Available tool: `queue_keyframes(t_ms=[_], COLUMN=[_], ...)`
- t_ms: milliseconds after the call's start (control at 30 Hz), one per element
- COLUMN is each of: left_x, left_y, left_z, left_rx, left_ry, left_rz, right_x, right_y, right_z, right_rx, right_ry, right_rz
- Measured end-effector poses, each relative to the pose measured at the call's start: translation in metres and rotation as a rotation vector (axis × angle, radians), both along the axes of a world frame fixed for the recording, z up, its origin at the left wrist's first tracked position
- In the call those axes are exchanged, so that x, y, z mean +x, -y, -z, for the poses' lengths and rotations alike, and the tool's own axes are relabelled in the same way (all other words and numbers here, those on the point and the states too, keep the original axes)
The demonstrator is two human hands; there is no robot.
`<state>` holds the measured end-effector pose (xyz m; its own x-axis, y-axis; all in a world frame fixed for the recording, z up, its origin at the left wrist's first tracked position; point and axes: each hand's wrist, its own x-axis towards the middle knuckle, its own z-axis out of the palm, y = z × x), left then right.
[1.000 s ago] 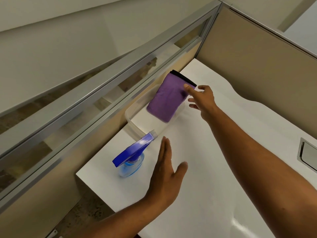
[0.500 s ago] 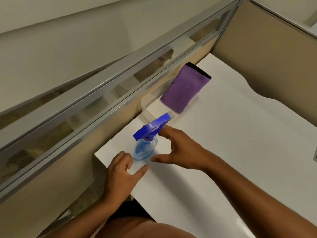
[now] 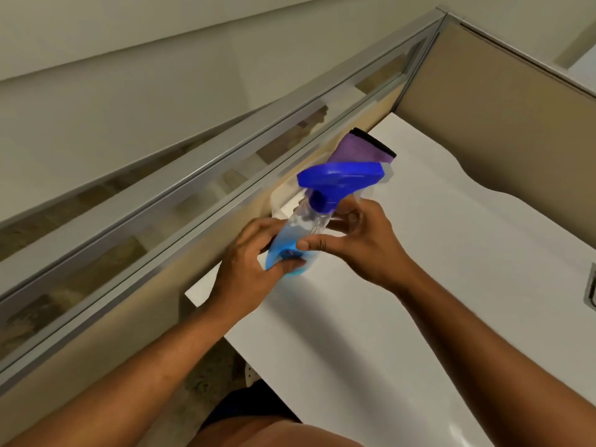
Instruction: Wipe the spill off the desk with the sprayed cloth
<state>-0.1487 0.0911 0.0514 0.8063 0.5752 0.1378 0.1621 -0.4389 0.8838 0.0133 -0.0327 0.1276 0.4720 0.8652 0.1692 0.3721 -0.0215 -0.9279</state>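
Note:
A clear spray bottle with blue liquid and a blue trigger head is lifted off the white desk and tilted, its nozzle toward the far right. My left hand grips the bottle's base. My right hand holds its upper body just under the trigger. Behind the bottle a purple cloth with a black edge lies over a clear plastic container, mostly hidden by the trigger head. I see no spill on the desk.
A glass and metal partition runs along the desk's left side, and a beige panel closes the far end. A metal cable port sits at the right edge. The desk's near left corner is below my left hand.
Both hands closed on the spray bottle and raised it from the desk, tilting it. A second ago my right hand was touching the purple cloth.

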Motion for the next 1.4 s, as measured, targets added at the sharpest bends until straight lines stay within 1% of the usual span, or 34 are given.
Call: queue_keyframes(t_ms=[100,200,267,333,467,567,733,1033,1233,1400], left_x=[0.031,0.063,0.085,0.103,0.126,0.132,0.130,0.120,0.117,0.118], left_y=[-0.017,-0.030,-0.035,-0.039,-0.039,-0.035,-0.032,-0.036,-0.035,-0.033], left_z=[-0.025,-0.045,-0.051,-0.052,-0.046,-0.038,-0.021,0.003,0.009,0.009], left_rx=[0.050,0.112,0.173,0.211,0.211,0.239,0.200,0.142,0.116,0.126], left_ry=[0.080,0.083,0.044,-0.032,-0.109,-0.145,-0.167,-0.191,-0.205,-0.237], left_rz=[0.026,0.037,0.038,0.054,0.084,0.045,-0.017,0.014,0.010,0.016], right_x=[0.018,0.039,0.050,0.055,0.062,0.065,0.062,0.057,0.053,0.057], right_y=[-0.005,-0.014,-0.021,-0.027,-0.039,-0.045,-0.047,-0.046,-0.048,-0.042], right_z=[-0.028,-0.040,-0.038,-0.031,-0.011,0.006,0.031,0.063,0.069,0.071], right_rx=[0.085,0.084,0.077,0.089,0.087,0.033,-0.030,-0.114,-0.132,-0.180], right_ry=[0.051,0.117,0.161,0.201,0.205,0.179,0.178,0.204,0.169,0.163], right_rz=[0.115,0.279,0.396,0.486,0.572,0.591,0.569,0.511,0.544,0.486])
